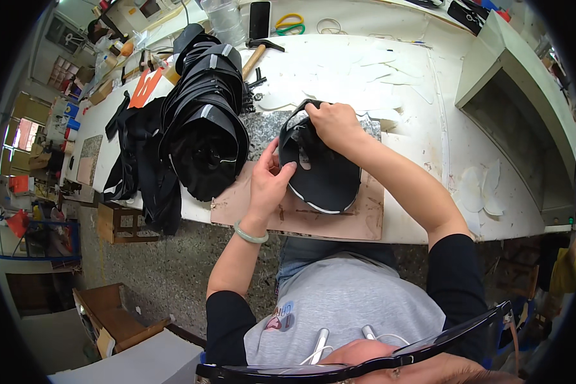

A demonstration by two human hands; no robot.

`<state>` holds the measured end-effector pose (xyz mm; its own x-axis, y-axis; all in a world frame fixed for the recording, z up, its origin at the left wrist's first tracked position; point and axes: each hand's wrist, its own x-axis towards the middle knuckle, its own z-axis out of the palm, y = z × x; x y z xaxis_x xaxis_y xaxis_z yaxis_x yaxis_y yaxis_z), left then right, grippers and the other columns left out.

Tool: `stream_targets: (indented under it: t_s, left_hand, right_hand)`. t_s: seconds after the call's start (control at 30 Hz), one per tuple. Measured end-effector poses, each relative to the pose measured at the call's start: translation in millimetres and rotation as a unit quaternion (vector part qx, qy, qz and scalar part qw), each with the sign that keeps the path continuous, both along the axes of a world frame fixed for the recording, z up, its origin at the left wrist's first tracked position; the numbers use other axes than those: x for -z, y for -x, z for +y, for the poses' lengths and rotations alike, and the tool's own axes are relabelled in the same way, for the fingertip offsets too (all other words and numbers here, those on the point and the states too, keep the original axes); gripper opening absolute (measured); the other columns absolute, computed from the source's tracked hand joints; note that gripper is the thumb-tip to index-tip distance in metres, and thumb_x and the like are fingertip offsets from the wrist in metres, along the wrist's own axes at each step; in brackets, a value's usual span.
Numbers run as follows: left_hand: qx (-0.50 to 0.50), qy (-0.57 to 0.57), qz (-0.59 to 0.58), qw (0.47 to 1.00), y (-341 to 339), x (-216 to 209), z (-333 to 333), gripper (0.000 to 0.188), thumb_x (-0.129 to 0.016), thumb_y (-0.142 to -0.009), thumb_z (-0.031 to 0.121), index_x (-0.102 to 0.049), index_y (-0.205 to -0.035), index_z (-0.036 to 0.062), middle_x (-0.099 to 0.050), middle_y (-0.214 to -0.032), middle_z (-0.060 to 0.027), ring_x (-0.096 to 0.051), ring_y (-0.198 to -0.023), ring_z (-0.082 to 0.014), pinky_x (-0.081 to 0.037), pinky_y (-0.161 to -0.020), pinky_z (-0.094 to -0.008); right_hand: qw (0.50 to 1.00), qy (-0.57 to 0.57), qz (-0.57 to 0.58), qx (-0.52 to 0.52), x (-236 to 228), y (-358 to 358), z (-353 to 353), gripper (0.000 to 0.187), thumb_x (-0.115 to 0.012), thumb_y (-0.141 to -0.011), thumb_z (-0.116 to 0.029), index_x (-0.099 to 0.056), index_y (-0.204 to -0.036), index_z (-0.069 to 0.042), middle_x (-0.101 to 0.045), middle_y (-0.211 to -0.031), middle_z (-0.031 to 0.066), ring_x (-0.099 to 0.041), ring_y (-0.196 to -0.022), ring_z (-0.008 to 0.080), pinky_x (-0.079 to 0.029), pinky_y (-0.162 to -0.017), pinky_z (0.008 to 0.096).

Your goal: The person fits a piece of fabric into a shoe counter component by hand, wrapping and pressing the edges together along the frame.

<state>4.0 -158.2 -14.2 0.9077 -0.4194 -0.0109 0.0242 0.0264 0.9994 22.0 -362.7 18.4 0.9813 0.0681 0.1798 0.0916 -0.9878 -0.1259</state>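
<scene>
Over the front of the worktable I hold a black piece shaped like a shoe upper (331, 176), with a rounded near end, a white strip along its near edge and an open hollow. My left hand (270, 182) grips its left side, the thumb near the inner edge and the fingers outside. My right hand (336, 126) is closed on the far rim, its fingertips pinching the band there. Below the piece lie a pinkish-brown board (301, 224) and a speckled stone slab (260, 131). A long nested stack of similar black pieces (208, 115) lies to the left.
Black cloth parts (134, 153) hang over the table edge beyond the stack. Behind stand a hammer (255, 61), phone (260, 20) and scissors (290, 24). White cut pieces (483, 192) lie right, near a large pale open-fronted box (486, 83). A wooden stool (125, 224) stands lower left.
</scene>
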Motion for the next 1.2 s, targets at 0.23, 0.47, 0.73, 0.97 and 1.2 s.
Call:
stream_targets:
  t_s: [0.23,0.47,0.73,0.97,1.2]
  left_hand:
    - [0.018,0.138,0.14,0.98,-10,-40,-8,0.065,-0.057,-0.083,-0.012,-0.042,-0.145,-0.0013,-0.067,-0.114,-0.0118,-0.065,-0.084,-0.0132,-0.055,-0.077,-0.0261]
    - [0.084,-0.117,-0.665,0.733,-29,-115,-25,0.056,-0.068,-0.064,-0.008,-0.073,-0.116,0.0146,-0.034,-0.072,-0.0036,-0.055,-0.069,-0.0194,-0.056,-0.079,-0.0354]
    - [0.359,-0.136,-0.684,0.62,-31,-43,-2,0.029,-0.07,-0.069,0.001,-0.073,-0.097,0.0095,-0.037,-0.082,-0.0089,-0.061,-0.109,-0.0335,-0.059,-0.086,-0.0428]
    - [0.37,-0.265,-0.718,0.527,-19,-56,29,0.025,-0.064,-0.077,0.011,-0.069,-0.101,0.0152,-0.057,-0.107,-0.0057,-0.048,-0.126,-0.0255,-0.047,-0.104,-0.0383]
    - [0.325,-0.321,-0.71,0.536,-12,-89,24,0.029,-0.068,-0.07,0.005,-0.07,-0.098,0.0129,-0.06,-0.105,-0.0019,-0.054,-0.112,-0.023,-0.047,-0.093,-0.0377]
  right_hand:
    - [0.961,-0.255,-0.066,-0.079,10,5,-14,0.015,-0.055,-0.089,-0.011,-0.054,-0.093,0.003,-0.065,-0.091,0.027,-0.065,-0.086,0.0432,-0.053,-0.074,0.0462]
    - [0.977,-0.107,-0.167,-0.073,-66,96,-57,0.02,-0.07,-0.084,-0.018,-0.058,-0.091,-0.002,-0.063,-0.087,0.0156,-0.063,-0.087,0.0301,-0.05,-0.072,0.0405]
    - [0.972,-0.15,-0.035,-0.179,35,189,-60,0.046,-0.069,-0.08,-0.009,-0.055,-0.123,0.0,-0.053,-0.13,0.0156,-0.05,-0.119,0.0347,-0.047,-0.096,0.0378]
    - [0.955,-0.229,-0.083,-0.169,-14,204,-77,0.025,-0.064,-0.077,0.002,-0.071,-0.099,-0.007,-0.065,-0.12,0.0077,-0.058,-0.115,0.0254,-0.05,-0.091,0.0391]
    - [0.935,-0.049,-0.114,-0.331,-13,157,-67,0.03,-0.068,-0.076,-0.005,-0.061,-0.104,-0.011,-0.06,-0.116,0.0042,-0.052,-0.124,0.0251,-0.044,-0.1,0.0414]
